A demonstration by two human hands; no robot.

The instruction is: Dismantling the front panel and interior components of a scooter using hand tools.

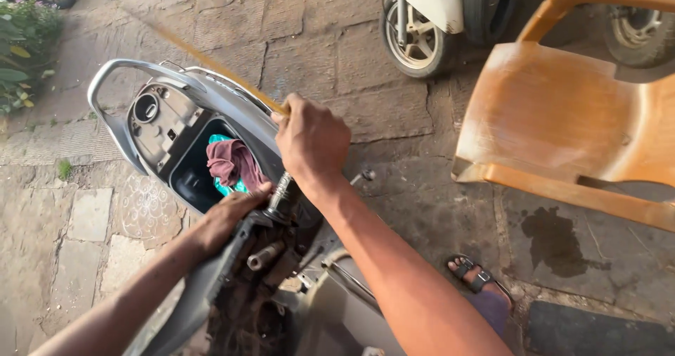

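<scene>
1. My right hand is clenched round a thin yellowish rod, blurred, slanting up and left over the grey scooter.
2. My left hand grips the scooter's dark panel edge, just beside a threaded metal part.
3. The open under-seat compartment holds a maroon cloth lying over something teal.
4. To the right, an orange plastic chair stands on the stone paving.
</scene>
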